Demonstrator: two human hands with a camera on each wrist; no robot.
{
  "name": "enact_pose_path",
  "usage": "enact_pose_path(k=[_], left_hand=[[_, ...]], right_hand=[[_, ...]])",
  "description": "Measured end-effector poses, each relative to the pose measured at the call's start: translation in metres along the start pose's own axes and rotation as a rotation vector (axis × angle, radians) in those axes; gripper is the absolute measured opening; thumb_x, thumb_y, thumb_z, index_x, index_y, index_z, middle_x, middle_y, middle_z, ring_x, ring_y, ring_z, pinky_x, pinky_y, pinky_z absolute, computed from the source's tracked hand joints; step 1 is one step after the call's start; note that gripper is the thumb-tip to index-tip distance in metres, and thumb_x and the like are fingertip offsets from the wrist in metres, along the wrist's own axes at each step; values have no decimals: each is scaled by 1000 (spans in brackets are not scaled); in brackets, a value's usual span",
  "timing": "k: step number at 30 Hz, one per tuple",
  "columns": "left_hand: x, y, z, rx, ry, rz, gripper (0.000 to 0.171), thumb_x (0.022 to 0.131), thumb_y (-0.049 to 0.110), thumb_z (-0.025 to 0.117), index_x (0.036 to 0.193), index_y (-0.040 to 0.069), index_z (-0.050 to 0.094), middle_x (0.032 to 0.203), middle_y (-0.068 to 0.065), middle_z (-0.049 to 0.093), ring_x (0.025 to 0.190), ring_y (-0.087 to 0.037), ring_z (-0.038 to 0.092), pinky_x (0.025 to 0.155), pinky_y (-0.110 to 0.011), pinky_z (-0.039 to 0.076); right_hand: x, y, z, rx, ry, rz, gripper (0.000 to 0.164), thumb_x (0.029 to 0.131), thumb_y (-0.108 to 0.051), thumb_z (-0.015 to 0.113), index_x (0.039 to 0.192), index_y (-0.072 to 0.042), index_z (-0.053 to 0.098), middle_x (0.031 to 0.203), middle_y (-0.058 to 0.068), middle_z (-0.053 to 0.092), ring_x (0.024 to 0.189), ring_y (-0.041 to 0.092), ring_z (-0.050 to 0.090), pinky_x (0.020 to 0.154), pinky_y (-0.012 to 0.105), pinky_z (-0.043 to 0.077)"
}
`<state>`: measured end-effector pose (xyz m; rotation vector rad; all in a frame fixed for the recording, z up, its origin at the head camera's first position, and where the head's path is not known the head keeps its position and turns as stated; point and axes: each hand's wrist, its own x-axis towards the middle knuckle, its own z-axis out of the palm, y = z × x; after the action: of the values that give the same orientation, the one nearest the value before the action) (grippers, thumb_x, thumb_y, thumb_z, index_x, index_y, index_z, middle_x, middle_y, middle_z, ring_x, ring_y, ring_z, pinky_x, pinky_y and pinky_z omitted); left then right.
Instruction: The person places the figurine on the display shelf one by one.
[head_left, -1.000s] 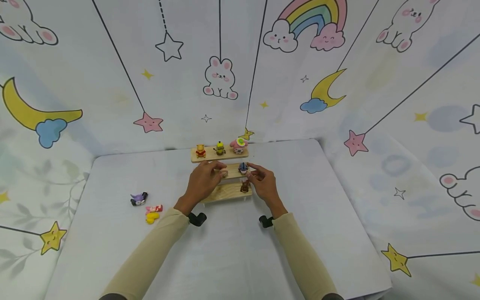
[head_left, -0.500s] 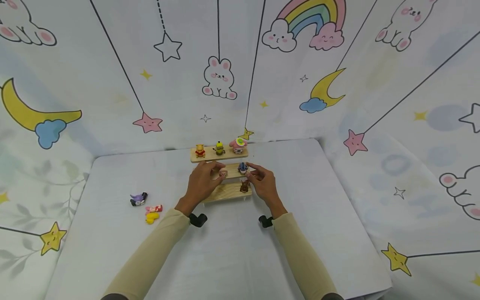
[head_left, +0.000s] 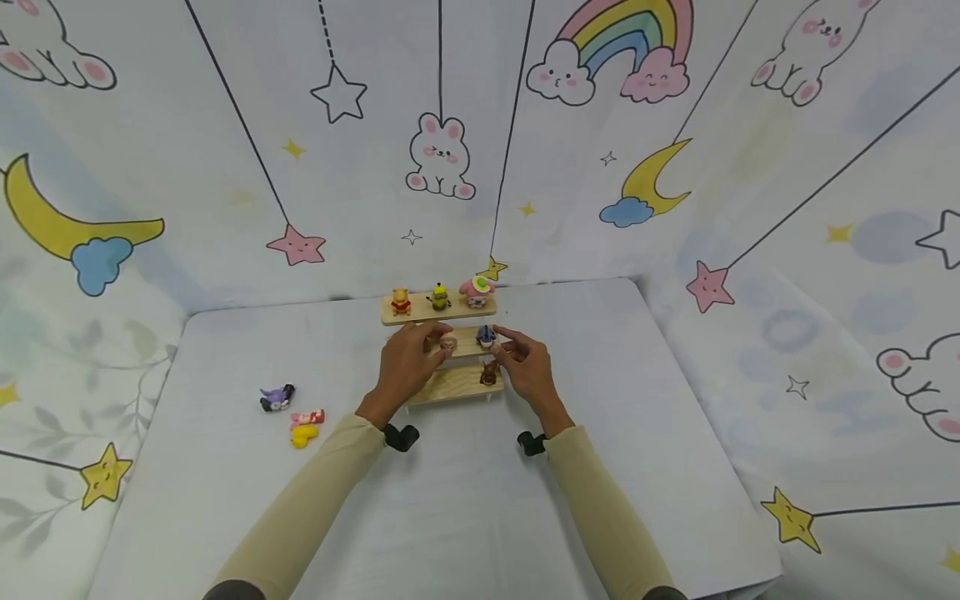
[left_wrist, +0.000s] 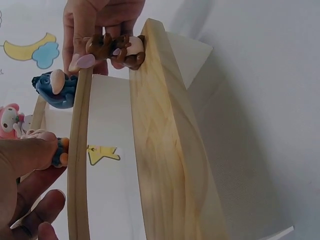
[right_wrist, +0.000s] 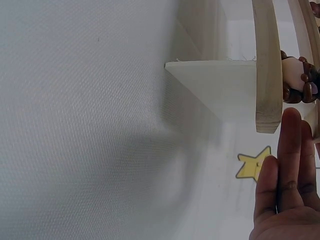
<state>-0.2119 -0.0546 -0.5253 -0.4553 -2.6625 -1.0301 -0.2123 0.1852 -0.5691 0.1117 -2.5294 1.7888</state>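
On the middle shelf of a small wooden stepped stand (head_left: 453, 385), my left hand (head_left: 405, 363) pinches a small figurine (head_left: 448, 342) between thumb and forefinger. Its head is pale, and the left wrist view shows blue and orange at its base. A blue donkey figurine (left_wrist: 59, 89) sits farther right on that shelf. My right hand (head_left: 528, 367) is at the shelf's right end beside the donkey, thumb close to the shelf edge; in the right wrist view its other fingers (right_wrist: 290, 165) reach out straight. A brown figurine (left_wrist: 117, 50) sits at the lower shelf's right end.
Along the top shelf (head_left: 420, 318) stand a red-shirted yellow bear (head_left: 401, 302), a yellow-green figurine (head_left: 438, 297) and a pink figurine (head_left: 477, 292). On the white table at left lie a purple-black figurine (head_left: 277, 397), a pink-red one (head_left: 309, 417) and a yellow one (head_left: 303, 436).
My left hand shifts very slightly at the pale-headed figurine, which shows a little more between the fingers. My right hand keeps its place by the shelf end.
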Motion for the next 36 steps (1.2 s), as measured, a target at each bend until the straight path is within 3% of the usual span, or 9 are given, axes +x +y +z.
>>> enact_pose_path(k=[6,13,17,25,36], left_hand=[[-2,-1,0,-8,-4,-12,46,84,27,81,127,23,67,103,4,76,76,-12,55,61,-31,42],[-10,-3,-9,-4,15,-10,51,82,34,82,128,22,66,107,4,76,77,-13,51,64,-32,41],[-16,-7,-19,-2,28,-4,50,81,35,83,127,21,67,107,2,76,80,-15,55,66,-32,44],[-33,-25,-38,13,98,36,47,82,37,82,125,21,69,102,4,76,77,-18,57,61,-30,42],[-51,-52,-64,76,182,-2,45,83,35,82,124,22,69,100,3,75,77,-19,56,62,-31,41]], right_hand=[[0,0,-1,11,-8,-9,39,93,-33,69,132,-30,65,102,11,73,78,30,70,59,26,44],[-7,-27,-9,32,-66,-3,42,96,-18,67,137,-13,61,105,21,72,83,38,71,61,27,47],[-10,-32,-10,35,-71,-16,41,96,-15,67,136,-12,61,106,24,72,83,38,71,65,26,49],[-9,-33,-10,19,-67,-29,41,96,-16,67,136,-11,62,104,21,73,82,37,72,66,26,50],[-10,-32,-9,45,-53,-39,40,96,-14,67,135,-10,62,103,22,72,80,41,69,60,27,47]])
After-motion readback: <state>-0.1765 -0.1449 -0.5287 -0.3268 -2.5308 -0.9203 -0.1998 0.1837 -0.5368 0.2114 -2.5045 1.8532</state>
